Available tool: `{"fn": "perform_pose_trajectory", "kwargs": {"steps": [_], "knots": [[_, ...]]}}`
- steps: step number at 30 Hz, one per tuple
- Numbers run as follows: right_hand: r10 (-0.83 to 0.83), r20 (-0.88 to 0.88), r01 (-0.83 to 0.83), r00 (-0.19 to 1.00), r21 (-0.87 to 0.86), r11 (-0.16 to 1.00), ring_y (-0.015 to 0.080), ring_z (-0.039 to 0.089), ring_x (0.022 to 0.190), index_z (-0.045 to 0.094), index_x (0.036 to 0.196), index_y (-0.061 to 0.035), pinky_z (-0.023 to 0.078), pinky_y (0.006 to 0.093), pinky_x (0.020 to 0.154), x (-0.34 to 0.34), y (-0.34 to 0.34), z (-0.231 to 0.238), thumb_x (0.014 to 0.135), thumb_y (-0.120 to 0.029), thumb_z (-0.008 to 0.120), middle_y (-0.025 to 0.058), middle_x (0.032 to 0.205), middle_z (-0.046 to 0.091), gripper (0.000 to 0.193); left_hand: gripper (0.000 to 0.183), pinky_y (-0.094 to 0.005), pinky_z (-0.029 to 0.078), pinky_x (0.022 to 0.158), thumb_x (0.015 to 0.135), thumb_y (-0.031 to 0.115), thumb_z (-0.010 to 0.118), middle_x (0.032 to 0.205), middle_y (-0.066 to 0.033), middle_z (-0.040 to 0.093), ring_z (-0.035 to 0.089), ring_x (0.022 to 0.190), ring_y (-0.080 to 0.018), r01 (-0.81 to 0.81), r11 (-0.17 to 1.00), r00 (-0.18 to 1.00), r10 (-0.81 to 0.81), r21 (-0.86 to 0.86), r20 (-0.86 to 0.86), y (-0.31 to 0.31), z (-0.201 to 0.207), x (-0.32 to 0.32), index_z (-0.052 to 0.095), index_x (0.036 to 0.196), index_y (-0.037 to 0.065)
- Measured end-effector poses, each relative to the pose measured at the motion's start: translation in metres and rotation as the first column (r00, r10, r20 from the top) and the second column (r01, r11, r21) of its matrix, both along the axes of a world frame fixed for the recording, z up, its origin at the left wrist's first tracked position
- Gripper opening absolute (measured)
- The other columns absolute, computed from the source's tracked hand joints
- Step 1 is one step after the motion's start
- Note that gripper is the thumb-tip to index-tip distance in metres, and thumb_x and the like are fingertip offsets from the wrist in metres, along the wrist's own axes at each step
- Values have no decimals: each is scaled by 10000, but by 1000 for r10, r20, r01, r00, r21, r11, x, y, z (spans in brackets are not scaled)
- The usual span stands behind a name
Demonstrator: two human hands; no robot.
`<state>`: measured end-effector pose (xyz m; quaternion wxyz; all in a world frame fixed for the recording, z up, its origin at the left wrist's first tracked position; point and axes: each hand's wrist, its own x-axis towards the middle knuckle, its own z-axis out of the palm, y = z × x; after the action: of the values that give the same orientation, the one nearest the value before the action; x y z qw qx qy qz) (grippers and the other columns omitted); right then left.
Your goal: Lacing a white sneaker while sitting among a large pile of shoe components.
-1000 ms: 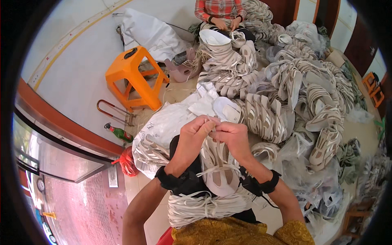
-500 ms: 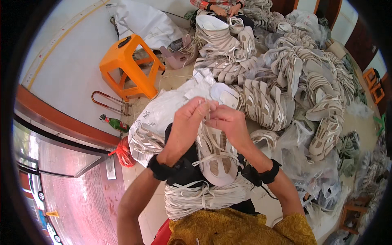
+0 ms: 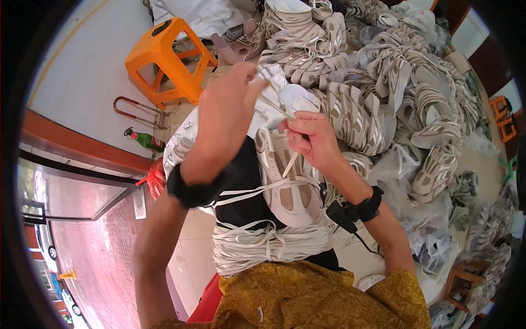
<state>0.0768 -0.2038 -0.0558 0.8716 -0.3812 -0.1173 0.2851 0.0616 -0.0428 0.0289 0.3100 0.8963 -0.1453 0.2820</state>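
The lace bundle (image 3: 269, 247) lies across my lap; the shoe (image 3: 290, 198) rests just beyond it, toe toward me. My left hand (image 3: 226, 112), close against the right earlier, now stands apart, blurred; its grip I cannot tell. My right hand (image 3: 315, 138) pinches a lace (image 3: 291, 164) above the shoe.

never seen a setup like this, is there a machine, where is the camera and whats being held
No robot: it's a person working bare-handed, filmed by a wide fisheye camera on their head, looking down. The right hand pinches a pale lace over a beige shoe upper on the lap. The left hand is blurred, so its grip is unclear. Nearer the body lies a bundle of pale laces; beyond, more shoe uppers lie in stacks.
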Motion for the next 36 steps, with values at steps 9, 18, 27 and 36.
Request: {"fn": "perform_pose_trajectory", "kwargs": {"steps": [9,18,27,36], "knots": [[197,980,634,2,-154,758,156,496,556,459,535,-37,411,287,535,80,4,64,601,6,525,39,564,511,103,407,-357,352,900,727,193,602,1069,-163,493,441,1072,-282,601,756,774,-471,258,-423,-29,-117,-135,475,1044,-27],[659,751,997,-45,-6,74,85,435,480,602,694,-56,347,221,444,195,-85,165,784,-105,513,-16,578,491,136,443,-360,301,972,763,191,576,1123,-149,456,373,1151,-281,658,734,698,-512,166,-501,-20,-126,-143,420,1116,-27],[683,727,998,-63,62,27,96,439,473,600,687,-46,349,231,437,185,-112,216,783,-112,517,-1,575,497,143,444,-359,279,986,762,189,565,1143,-157,447,370,1155,-291,694,710,664,-567,119,-487,-14,-121,-144,412,1113,-35],[693,719,993,-47,110,-47,108,444,466,598,680,-35,350,240,430,164,-144,249,782,-118,521,13,572,503,152,424,-362,275,993,750,152,565,1153,-156,448,359,1173,-280,677,729,687,-577,99,-442,-14,-126,-145,437,1112,-27]]}}
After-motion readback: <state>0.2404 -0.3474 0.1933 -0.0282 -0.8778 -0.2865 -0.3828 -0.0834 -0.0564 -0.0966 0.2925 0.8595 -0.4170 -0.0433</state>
